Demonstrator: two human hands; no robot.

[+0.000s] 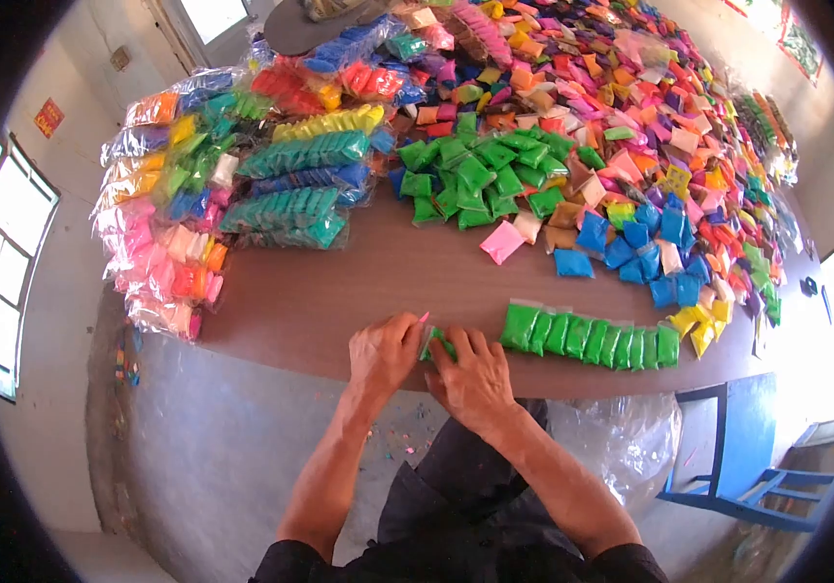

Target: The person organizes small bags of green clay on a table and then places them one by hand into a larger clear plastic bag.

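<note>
My left hand [384,352] is closed near the table's front edge, with a small pink pointed thing [424,318] sticking up at its fingertips; what kind of thing it is I cannot make out. Beside it, my right hand [475,374] has its fingers curled over a small green packet [438,342], mostly hidden under them. Just to the right lies a row of green packets [587,338], lined up overlapping one another. Beyond the hands rises a loose heap of similar green packets [480,175].
A huge mixed pile of coloured packets [621,107] covers the back and right of the brown table [290,291]. Bagged rows of teal packets [290,216] and pink ones [150,262] stand at the left. A blue chair [747,457] is at the right, below the table edge.
</note>
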